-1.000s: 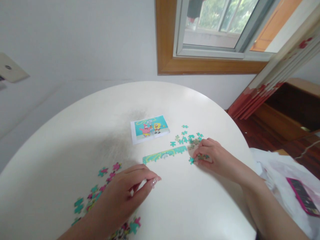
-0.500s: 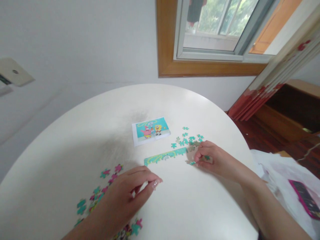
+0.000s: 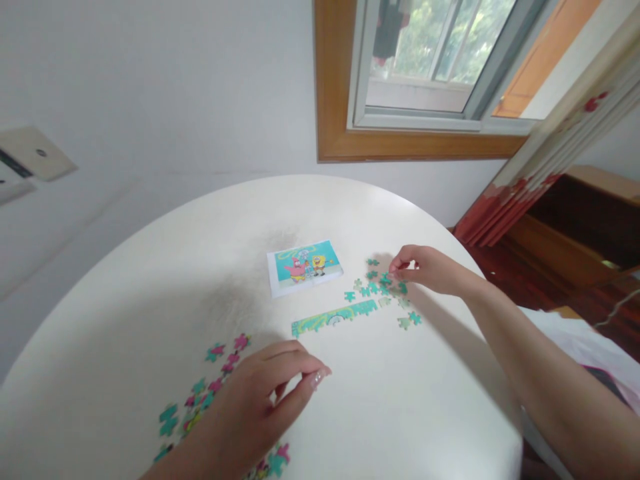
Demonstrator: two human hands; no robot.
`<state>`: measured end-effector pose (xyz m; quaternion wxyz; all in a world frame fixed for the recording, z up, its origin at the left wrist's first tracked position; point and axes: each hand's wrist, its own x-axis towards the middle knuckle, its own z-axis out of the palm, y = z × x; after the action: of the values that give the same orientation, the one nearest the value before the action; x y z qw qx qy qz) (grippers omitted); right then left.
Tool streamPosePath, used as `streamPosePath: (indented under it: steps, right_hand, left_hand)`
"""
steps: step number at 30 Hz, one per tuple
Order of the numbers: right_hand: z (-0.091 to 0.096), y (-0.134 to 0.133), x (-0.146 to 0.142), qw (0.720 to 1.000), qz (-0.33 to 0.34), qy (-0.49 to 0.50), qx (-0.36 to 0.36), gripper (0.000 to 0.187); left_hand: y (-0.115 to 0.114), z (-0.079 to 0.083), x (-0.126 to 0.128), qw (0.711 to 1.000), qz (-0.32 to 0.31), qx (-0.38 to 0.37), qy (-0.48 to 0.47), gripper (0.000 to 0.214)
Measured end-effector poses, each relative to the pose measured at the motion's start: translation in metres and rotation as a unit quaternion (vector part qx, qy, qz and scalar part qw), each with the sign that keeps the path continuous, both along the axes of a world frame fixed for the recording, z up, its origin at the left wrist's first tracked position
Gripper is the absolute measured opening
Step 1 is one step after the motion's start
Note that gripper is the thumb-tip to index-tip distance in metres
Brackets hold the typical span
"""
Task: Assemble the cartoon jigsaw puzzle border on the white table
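Note:
My left hand (image 3: pixel 270 390) hovers over the near middle of the white round table (image 3: pixel 380 400), thumb and fingers drawn together, with nothing showing between them. Loose pink and teal puzzle pieces (image 3: pixel 216 385) lie beside and partly under it. At the right, my right hand (image 3: pixel 425 268) reaches over a group of teal puzzle pieces (image 3: pixel 373 289). Its thumb and forefinger pinch at a teal puzzle piece (image 3: pixel 385 279). Between the hands lies a joined strip of puzzle (image 3: pixel 320 319), teal with yellow-green marks. Two more pieces (image 3: pixel 415 318) rest near its right end.
A printed picture card (image 3: pixel 306 268) of cartoon figures lies behind the strip. Beyond the table are a wall with a socket (image 3: pixel 37 153), a wood-framed window (image 3: pixel 420 147) and a curtain (image 3: pixel 493 213). A white sheet (image 3: pixel 545 333) lies off the table's right side.
My right hand has moved back and away from beside the strip's right end to the loose teal pieces, leaving pieces visible where it was. My left hand stays nearly still.

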<state>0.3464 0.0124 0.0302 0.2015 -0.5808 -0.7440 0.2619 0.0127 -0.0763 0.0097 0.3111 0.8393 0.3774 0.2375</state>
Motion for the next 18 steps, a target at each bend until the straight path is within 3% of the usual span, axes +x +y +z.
streamPosePath:
  steps: [5, 11, 15, 18]
  right_hand:
    - [-0.014, 0.033, -0.015, 0.998, 0.032, 0.014, -0.046, 0.014]
    - [-0.024, 0.059, -0.032, 0.998, 0.047, -0.001, -0.043, 0.015]
    - [-0.03, 0.066, -0.038, 0.998, 0.052, -0.021, -0.026, 0.014]
    - [-0.022, 0.057, -0.035, 0.998, 0.044, -0.041, 0.009, 0.015]
  left_hand:
    - [0.001, -0.003, -0.001, 1.0, 0.003, 0.006, 0.01, 0.02]
    - [0.001, -0.005, -0.002, 1.0, -0.006, 0.009, 0.015, 0.02]
    - [0.001, -0.003, -0.002, 1.0, -0.008, 0.005, 0.016, 0.02]
    - [0.001, -0.001, -0.001, 1.0, -0.002, 0.005, 0.019, 0.021]
